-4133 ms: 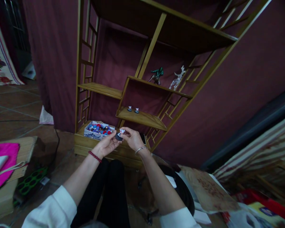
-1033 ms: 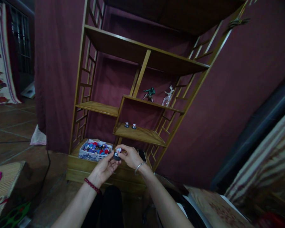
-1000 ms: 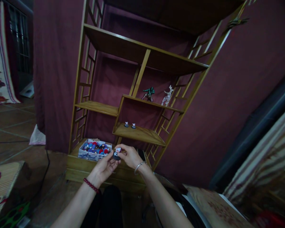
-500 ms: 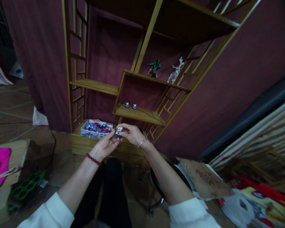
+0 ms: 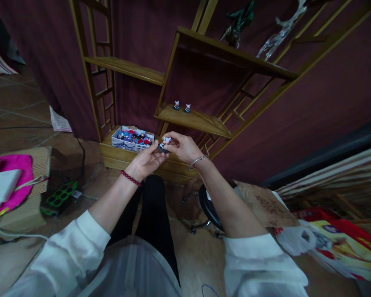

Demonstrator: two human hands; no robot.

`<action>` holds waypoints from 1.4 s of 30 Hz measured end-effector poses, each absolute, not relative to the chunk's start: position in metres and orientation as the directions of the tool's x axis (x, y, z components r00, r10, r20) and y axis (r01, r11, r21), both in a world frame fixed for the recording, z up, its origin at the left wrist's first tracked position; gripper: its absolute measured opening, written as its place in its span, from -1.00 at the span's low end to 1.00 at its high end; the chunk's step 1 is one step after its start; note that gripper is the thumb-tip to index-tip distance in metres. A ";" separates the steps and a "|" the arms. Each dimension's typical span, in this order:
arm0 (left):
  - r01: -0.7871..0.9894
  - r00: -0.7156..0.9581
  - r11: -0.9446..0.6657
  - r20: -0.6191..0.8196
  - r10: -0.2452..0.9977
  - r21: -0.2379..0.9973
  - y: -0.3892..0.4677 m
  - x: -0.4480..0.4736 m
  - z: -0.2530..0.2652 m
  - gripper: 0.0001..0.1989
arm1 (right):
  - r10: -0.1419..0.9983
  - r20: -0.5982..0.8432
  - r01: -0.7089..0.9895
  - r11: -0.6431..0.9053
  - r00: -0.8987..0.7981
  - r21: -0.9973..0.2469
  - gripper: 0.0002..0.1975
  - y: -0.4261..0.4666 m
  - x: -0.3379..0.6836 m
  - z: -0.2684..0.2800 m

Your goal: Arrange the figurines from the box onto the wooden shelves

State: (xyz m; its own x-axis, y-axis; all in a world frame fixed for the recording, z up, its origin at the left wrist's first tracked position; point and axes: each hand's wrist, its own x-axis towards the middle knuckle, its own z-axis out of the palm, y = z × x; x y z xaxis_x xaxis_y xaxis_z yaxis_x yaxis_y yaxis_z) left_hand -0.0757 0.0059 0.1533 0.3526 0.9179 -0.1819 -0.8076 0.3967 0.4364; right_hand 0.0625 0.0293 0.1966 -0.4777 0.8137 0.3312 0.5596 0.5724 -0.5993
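Observation:
Between my two hands is a small figurine (image 5: 165,142) with a white and pinkish head and a dark base. My left hand (image 5: 148,159) pinches the base from the left, its palm turned up. From the right, my right hand (image 5: 185,148) grips the figurine's upper part with thumb and fingers. Two similar figurines, a left one (image 5: 176,105) and a right one (image 5: 188,108), stand upright on the small middle shelf (image 5: 200,119). Just left of my hands, an open box (image 5: 131,144) full of colourful little figures sits on the low bottom shelf.
A wooden display rack (image 5: 126,69) stands before a dark red curtain. A green figure (image 5: 239,24) and a clear deer (image 5: 281,35) occupy its upper shelf. A black stool (image 5: 210,208) is at right, a green power strip (image 5: 60,198) and power bank (image 5: 3,187) at left.
The view has tilted down and come closer, so the rack sits higher in the picture. Both hands still hold the figurine, which looks slightly more tilted.

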 end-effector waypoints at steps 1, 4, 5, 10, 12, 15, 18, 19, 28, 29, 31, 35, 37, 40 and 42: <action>-0.805 0.354 0.395 -0.177 0.919 0.442 0.006 -0.075 0.152 -0.79 | 0.815 0.335 0.553 0.571 -0.473 -0.607 -0.76 0.030 0.063 0.195; -0.809 0.345 0.386 -0.173 0.922 0.443 0.007 -0.074 0.152 -0.80 | 0.821 0.339 0.529 0.559 -0.459 -0.639 -0.75 0.031 0.064 0.192; -0.815 0.338 0.380 -0.174 0.925 0.437 0.007 -0.074 0.153 -0.81 | 0.824 0.339 0.519 0.554 -0.455 -0.651 -0.74 0.032 0.064 0.191; -0.827 0.325 0.365 -0.167 0.931 0.427 0.006 -0.071 0.151 -0.81 | 0.837 0.334 0.505 0.533 -0.434 -0.679 -0.73 0.032 0.065 0.188; -0.823 0.324 0.359 -0.155 0.933 0.440 0.006 -0.071 0.147 -0.80 | 0.843 0.329 0.517 0.525 -0.427 -0.676 -0.73 0.031 0.065 0.185; -0.815 0.314 0.359 -0.173 0.933 0.455 0.007 -0.073 0.145 -0.79 | 0.848 0.318 0.515 0.514 -0.424 -0.686 -0.73 0.033 0.063 0.178; -0.820 0.292 0.350 -0.194 0.936 0.454 0.007 -0.074 0.146 -0.79 | 0.854 0.308 0.492 0.499 -0.419 -0.713 -0.73 0.037 0.061 0.172; -0.824 0.287 0.342 -0.186 0.940 0.452 0.007 -0.073 0.147 -0.79 | 0.856 0.309 0.488 0.496 -0.415 -0.718 -0.73 0.038 0.061 0.172; -0.780 0.318 0.381 -0.209 0.925 0.496 0.002 -0.063 0.151 -0.83 | 0.870 0.241 0.534 0.461 -0.431 -0.709 -0.77 0.029 0.074 0.186; -0.776 0.319 0.379 -0.205 0.925 0.504 0.002 -0.062 0.151 -0.84 | 0.865 0.243 0.539 0.470 -0.440 -0.699 -0.77 0.028 0.076 0.189; -0.773 0.325 0.374 -0.187 0.927 0.512 0.002 -0.059 0.151 -0.85 | 0.853 0.264 0.571 0.501 -0.450 -0.650 -0.77 0.025 0.079 0.195; -0.768 0.341 0.386 -0.184 0.922 0.511 0.001 -0.055 0.151 -0.88 | 0.834 0.289 0.650 0.548 -0.469 -0.527 -0.76 0.020 0.083 0.209; -0.758 0.345 0.396 -0.197 0.918 0.518 0.000 -0.054 0.153 -0.89 | 0.830 0.268 0.667 0.553 -0.488 -0.499 -0.77 0.018 0.083 0.215; -0.759 0.328 0.386 -0.204 0.922 0.524 -0.002 -0.054 0.158 -0.90 | 0.815 0.273 0.658 0.575 -0.511 -0.487 -0.76 0.017 0.083 0.220; -0.761 0.312 0.378 -0.213 0.926 0.528 -0.004 -0.054 0.162 -0.91 | 0.803 0.289 0.647 0.592 -0.521 -0.481 -0.78 0.017 0.082 0.221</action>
